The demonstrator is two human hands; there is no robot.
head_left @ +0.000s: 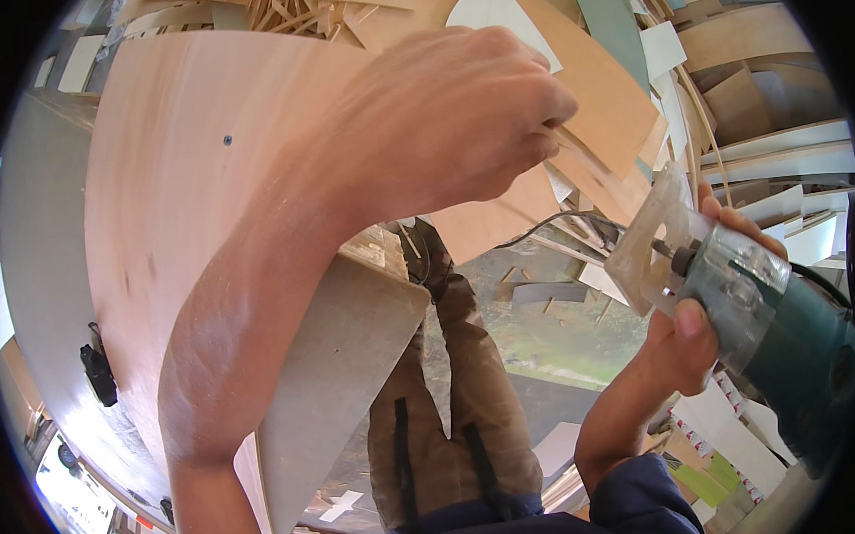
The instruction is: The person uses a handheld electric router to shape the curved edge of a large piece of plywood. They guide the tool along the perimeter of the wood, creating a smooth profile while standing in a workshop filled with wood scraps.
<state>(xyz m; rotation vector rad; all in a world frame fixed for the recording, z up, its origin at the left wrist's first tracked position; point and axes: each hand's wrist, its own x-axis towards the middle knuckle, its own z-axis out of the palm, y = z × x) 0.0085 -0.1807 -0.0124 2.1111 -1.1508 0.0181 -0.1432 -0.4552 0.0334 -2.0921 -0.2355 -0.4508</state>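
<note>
My right hand (689, 338) is wrapped around a trim router (768, 302) at the right, its thumb on the near side and fingertips showing over the far side. The router has a green body, a clear plastic base and a bare bit, and it is tilted off any surface. My left arm reaches across a large pale plywood panel (189, 191). Beyond the panel's right edge my left hand (483, 114) is closed in a fist, slightly blurred; its curled fingers hide whatever may be inside. A small dark screw head (227, 140) shows in the panel.
Under the panel is a grey-topped bench (345, 336). A black clamp-like piece (98, 373) sits by the panel's left edge. Wood offcuts (296, 13) lie heaped at the back, with stacked boards (772, 151) to the right. A dark cord (548, 220) runs near the router.
</note>
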